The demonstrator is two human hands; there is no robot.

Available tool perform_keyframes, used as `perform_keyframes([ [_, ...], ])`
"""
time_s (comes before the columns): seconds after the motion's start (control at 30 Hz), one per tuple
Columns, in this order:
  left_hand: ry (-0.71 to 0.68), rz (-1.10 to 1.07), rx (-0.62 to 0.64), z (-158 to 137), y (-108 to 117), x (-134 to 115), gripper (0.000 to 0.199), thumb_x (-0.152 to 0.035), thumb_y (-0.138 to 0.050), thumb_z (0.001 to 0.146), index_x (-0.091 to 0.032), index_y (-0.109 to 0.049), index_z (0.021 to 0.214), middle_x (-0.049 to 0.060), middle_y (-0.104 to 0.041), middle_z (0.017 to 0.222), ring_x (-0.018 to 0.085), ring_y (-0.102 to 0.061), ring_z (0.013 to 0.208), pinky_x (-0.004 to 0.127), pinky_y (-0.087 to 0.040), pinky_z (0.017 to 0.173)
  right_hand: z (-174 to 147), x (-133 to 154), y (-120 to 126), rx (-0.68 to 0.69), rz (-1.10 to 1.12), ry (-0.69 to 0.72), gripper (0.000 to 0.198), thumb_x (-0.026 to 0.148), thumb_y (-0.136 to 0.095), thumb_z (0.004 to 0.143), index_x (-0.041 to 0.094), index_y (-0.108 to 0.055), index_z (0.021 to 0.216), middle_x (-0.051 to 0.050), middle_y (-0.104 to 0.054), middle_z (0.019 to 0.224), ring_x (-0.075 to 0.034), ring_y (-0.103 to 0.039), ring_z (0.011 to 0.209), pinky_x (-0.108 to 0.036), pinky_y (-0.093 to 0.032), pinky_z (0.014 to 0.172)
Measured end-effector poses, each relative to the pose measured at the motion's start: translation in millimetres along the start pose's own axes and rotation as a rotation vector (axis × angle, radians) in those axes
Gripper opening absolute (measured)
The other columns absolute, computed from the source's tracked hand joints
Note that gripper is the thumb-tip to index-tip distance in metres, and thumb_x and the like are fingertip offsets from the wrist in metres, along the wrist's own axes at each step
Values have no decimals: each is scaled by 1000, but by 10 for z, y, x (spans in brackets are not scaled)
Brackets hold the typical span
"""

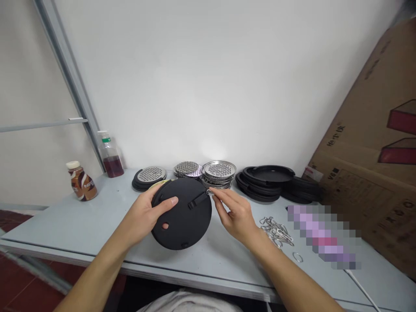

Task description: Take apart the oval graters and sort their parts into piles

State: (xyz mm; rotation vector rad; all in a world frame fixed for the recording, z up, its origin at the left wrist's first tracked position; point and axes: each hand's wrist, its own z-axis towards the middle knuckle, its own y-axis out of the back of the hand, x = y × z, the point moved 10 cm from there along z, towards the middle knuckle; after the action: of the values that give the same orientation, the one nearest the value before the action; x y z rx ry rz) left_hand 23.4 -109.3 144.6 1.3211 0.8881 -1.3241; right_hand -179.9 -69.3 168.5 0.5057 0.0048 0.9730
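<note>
My left hand [154, 214] grips a round black plastic disc [191, 227] by its left side, thumb flat on the face. The disc is tilted toward me above the table; a slot with a small tab and a small hole show on it. A yellowish rim peeks out behind its upper left edge. My right hand [235, 210] pinches a small metal clip [209, 192] at the upper right edge of the disc, by the slot's end. The fingers partly cover the clip. Right of that hand lies a pile of metal clips [276, 232], with a single metal ring [297, 257] in front.
Along the wall stand stacked metal grater plates [218, 169], a grater plate in a black holder [151, 175] and stacked black rings [260, 182]. A coffee bottle [82, 184] and a bottle of dark red liquid [112, 162] stand left. A cardboard box [373, 151] leans right, beside a blurred item.
</note>
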Motion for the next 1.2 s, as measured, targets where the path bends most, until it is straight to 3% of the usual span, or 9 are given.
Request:
perform_keyframes([
  [0.33, 23, -6, 124, -72, -104, -45, 54, -41, -66, 84, -29, -50, 134, 4, -69, 89, 23, -67, 71, 26, -55, 41, -59, 208, 121, -158, -94, 59, 54, 3, -54, 88, 26, -51, 136, -9, -72, 96, -21, -68, 80, -36, -56, 70],
  [0.6, -43, 40, 119, -92, -163, -125, 52, -38, -65, 86, -28, -50, 135, 9, -67, 109, 24, -67, 80, 26, -57, 46, -14, 157, 128, -181, -90, -14, 44, 4, -54, 89, 23, -60, 128, -9, -75, 100, -21, -71, 86, -33, -58, 74],
  [0.67, -73, 51, 104, -80, -216, -163, 51, -39, -65, 86, -27, -51, 134, 8, -66, 113, 25, -67, 87, 28, -59, 54, -28, 105, 134, -194, -79, -48, 41, 6, -54, 90, 23, -62, 126, -9, -75, 103, -21, -72, 89, -32, -59, 77],
  [0.8, -157, 32, 22, -78, -285, -246, 48, -38, -65, 86, -25, -54, 131, 6, -65, 119, 25, -64, 102, 31, -59, 77, -47, -44, 206, -250, 31, -217, 33, 12, -55, 91, 23, -68, 120, -7, -74, 109, -20, -72, 96, -32, -58, 84],
  [0.93, -99, -89, -30, -94, -271, -147, 54, -42, -64, 85, -27, -51, 135, 7, -66, 113, 26, -67, 89, 25, -55, 48, -87, -285, 217, -282, 330, -538, 24, 27, -61, 90, 23, -72, 111, -5, -76, 105, -20, -72, 90, -31, -59, 77],
  [1.0, -86, -167, -78, -114, -222, -107, 55, -41, -66, 84, -27, -51, 136, 8, -66, 114, 27, -67, 88, 25, -53, 45, -107, -352, 208, -294, 462, -636, 20, 32, -64, 87, 23, -75, 101, -4, -77, 93, -19, -71, 79, -28, -59, 69],
  [1.1, -56, -296, -80, -154, -267, 7, 53, -36, -68, 83, -25, -53, 133, 8, -65, 120, 27, -65, 101, 29, -58, 67, -135, -420, 217, -271, 544, -694, 17, 35, -68, 84, 22, -78, 89, -2, -76, 82, -17, -68, 72, -26, -56, 65],
  [1.2, 25, -348, 41, -185, -520, 241, 50, -32, -69, 83, -22, -54, 129, 7, -64, 124, 26, -61, 112, 34, -52, 93, -247, -541, 137, -148, 639, -788, 18, 37, -70, 82, 22, -78, 91, -3, -77, 86, -18, -68, 76, -26, -53, 67],
])
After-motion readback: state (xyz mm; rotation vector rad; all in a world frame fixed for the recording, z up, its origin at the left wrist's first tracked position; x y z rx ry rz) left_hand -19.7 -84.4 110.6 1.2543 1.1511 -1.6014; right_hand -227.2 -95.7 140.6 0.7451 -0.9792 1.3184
